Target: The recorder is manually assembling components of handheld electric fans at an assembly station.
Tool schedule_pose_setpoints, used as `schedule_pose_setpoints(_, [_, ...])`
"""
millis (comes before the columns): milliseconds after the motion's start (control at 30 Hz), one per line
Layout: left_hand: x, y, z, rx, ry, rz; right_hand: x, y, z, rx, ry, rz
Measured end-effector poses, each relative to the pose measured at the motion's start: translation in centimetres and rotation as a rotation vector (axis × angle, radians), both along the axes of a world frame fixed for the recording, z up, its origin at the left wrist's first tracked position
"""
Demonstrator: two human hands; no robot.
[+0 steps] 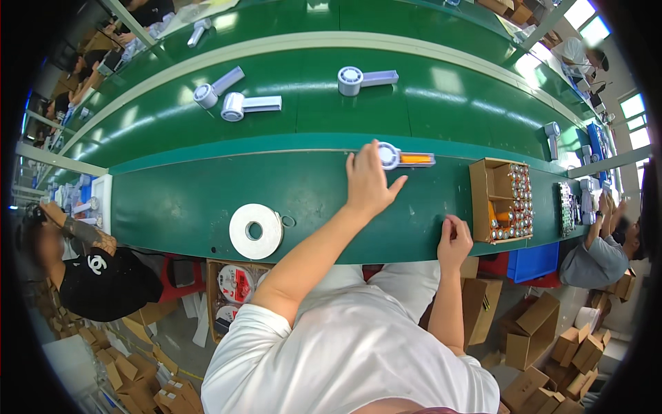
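A white handheld fan (417,160) with an orange battery in its open handle lies near the far edge of the green worktable. At its round head is my left hand (367,185), with fingers stretched along the left side of the head and the thumb spread below it. The fingers hide part of the rim. My right hand (455,243) is above the table's near side, left of the battery box, with its fingers curled together. Whatever they may hold is hidden. A large white tape roll (239,231) lies flat to the left of my left forearm.
A cardboard box (480,200) holds several orange batteries on the right. Beyond the worktable, more white fans (349,81) lie on the green conveyor belt (455,103). A blue bin (534,262) is at the right near edge. Other people sit at both sides.
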State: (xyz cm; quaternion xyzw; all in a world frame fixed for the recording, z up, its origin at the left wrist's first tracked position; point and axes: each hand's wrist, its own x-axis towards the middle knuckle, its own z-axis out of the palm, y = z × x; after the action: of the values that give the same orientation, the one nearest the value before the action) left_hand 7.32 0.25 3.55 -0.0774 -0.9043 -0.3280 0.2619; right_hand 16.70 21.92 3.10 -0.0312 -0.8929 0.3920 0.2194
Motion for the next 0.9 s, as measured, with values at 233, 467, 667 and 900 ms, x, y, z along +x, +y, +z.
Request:
schedule_pose_setpoints(233, [-13.2,4.3,0.6,-0.167,0.144,0.099,-0.5,0.1,0.2,0.073,0.027,0.073])
schedule_pose_setpoints(467, [-20.2,-5.2,1.6,-0.354,-0.102,0.439,-0.1,0.2,0.5,-0.168,0.025,0.058])
schedule_pose_setpoints(667, [-11.8,-4.3,5.9,-0.217,-0.251,-0.479,0.1,0.9,1.3,-0.052,0.044,0.093])
schedule_pose_setpoints(900, [-1.8,-2.6,7.1,-0.333,-0.303,-0.887,-0.5,-0.3,-0.2,0.141,0.028,0.381])
